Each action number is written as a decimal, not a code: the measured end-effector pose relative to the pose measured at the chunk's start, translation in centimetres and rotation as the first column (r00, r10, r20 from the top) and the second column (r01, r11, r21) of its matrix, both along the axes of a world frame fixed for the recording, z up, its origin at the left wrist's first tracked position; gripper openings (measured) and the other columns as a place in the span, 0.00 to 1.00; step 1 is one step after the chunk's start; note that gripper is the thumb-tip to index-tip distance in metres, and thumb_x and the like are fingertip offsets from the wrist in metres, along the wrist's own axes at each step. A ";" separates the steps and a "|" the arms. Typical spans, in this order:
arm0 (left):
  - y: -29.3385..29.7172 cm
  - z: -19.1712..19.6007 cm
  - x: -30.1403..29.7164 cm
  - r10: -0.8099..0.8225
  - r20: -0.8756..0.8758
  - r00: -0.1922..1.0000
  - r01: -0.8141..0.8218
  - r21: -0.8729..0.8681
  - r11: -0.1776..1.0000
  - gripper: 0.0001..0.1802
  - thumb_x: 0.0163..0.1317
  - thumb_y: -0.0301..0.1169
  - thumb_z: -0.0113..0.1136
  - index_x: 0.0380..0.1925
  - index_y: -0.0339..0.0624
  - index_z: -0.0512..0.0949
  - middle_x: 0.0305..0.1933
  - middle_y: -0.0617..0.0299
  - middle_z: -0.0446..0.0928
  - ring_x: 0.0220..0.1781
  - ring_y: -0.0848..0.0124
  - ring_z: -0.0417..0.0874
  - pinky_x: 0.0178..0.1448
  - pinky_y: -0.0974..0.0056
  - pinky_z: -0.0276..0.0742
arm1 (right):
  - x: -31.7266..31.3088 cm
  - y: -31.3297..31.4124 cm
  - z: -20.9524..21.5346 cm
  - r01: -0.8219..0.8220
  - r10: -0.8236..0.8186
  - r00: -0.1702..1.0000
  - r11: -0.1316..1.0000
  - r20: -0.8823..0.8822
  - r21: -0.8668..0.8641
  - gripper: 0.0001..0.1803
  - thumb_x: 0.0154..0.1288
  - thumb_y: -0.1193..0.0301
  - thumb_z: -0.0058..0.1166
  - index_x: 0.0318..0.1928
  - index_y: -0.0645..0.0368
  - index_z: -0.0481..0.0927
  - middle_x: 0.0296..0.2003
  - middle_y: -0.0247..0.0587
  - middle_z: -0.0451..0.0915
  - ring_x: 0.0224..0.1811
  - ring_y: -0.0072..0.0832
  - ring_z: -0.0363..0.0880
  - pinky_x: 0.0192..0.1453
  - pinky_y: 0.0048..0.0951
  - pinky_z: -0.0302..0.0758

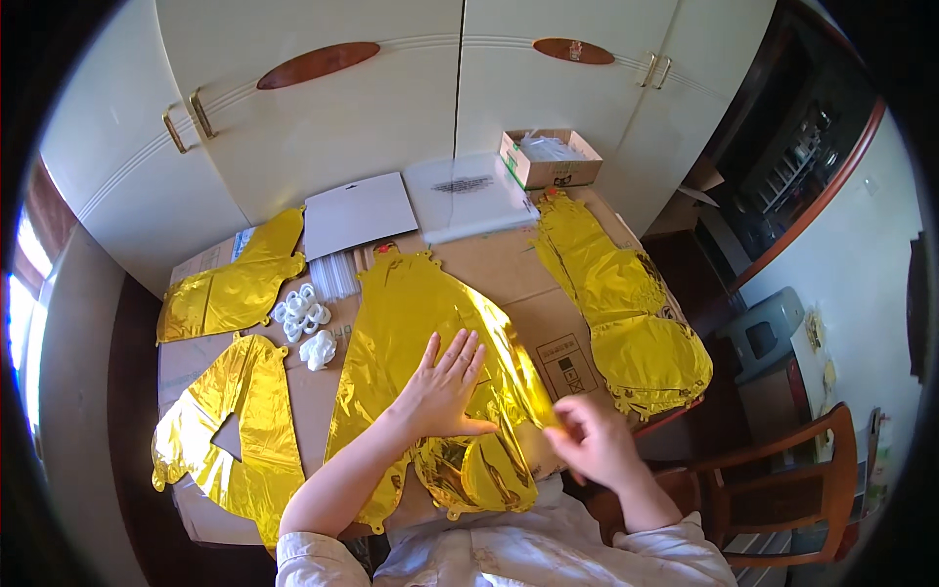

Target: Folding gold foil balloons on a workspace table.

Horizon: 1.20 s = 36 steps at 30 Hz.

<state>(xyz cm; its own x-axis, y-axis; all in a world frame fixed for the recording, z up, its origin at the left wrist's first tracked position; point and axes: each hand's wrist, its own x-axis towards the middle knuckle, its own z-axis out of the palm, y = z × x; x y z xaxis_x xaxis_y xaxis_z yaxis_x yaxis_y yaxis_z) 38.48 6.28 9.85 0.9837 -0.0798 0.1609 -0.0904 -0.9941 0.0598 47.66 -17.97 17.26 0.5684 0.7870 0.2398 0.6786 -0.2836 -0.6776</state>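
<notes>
A flat gold foil balloon [406, 323] lies in the middle of the table, its lower part folded and creased near my body. My left hand [445, 386] rests palm down on it, fingers stretched out. At the balloon's right edge, my right hand [594, 440] is curled, with thumb and fingers pinching the foil; the fingertips are partly hidden. To the right lies a second gold foil balloon [611, 293], wrinkled. On the left are another gold foil balloon [225, 293] and one with a triangular hole [259, 421].
Cardboard [509, 284] covers the table. White ribbon rolls [301, 311] sit left of the middle balloon. Behind it are a white card sheet [362, 215], clear plastic bags [465, 196] and an open carton [551, 158]. A wooden chair [831, 489] stands at the right, cabinets [313, 127] behind.
</notes>
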 end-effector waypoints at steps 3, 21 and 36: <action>-0.2 1.2 0.3 -0.007 -0.076 0.997 0.011 0.048 0.999 0.63 0.50 0.77 0.44 0.66 0.25 0.61 0.74 0.39 0.54 0.79 0.50 0.48 0.77 0.39 0.41 | -3.0 1.8 -0.7 -0.196 0.193 0.940 0.980 0.282 -0.020 0.15 0.56 0.70 0.65 0.43 0.55 0.76 0.21 0.33 0.78 0.20 0.26 0.79 0.23 0.27 0.74; 2.2 3.9 0.6 0.254 0.044 0.966 -0.193 -0.533 0.824 0.13 0.60 0.35 0.62 0.35 0.35 0.81 0.36 0.51 0.79 0.41 0.54 0.79 0.48 0.54 0.75 | -7.8 5.9 -5.4 -0.329 0.341 0.894 0.940 0.289 -0.093 0.17 0.58 0.70 0.57 0.47 0.59 0.72 0.15 0.33 0.75 0.18 0.27 0.78 0.20 0.30 0.74; 2.3 2.0 1.0 0.352 -0.052 0.935 -0.292 -0.677 0.676 0.12 0.52 0.34 0.63 0.23 0.35 0.79 0.29 0.51 0.77 0.33 0.55 0.80 0.41 0.56 0.77 | -7.4 5.6 -6.1 -0.439 0.444 0.885 0.896 0.141 -0.067 0.16 0.63 0.65 0.57 0.50 0.56 0.73 0.16 0.35 0.76 0.17 0.31 0.78 0.20 0.32 0.75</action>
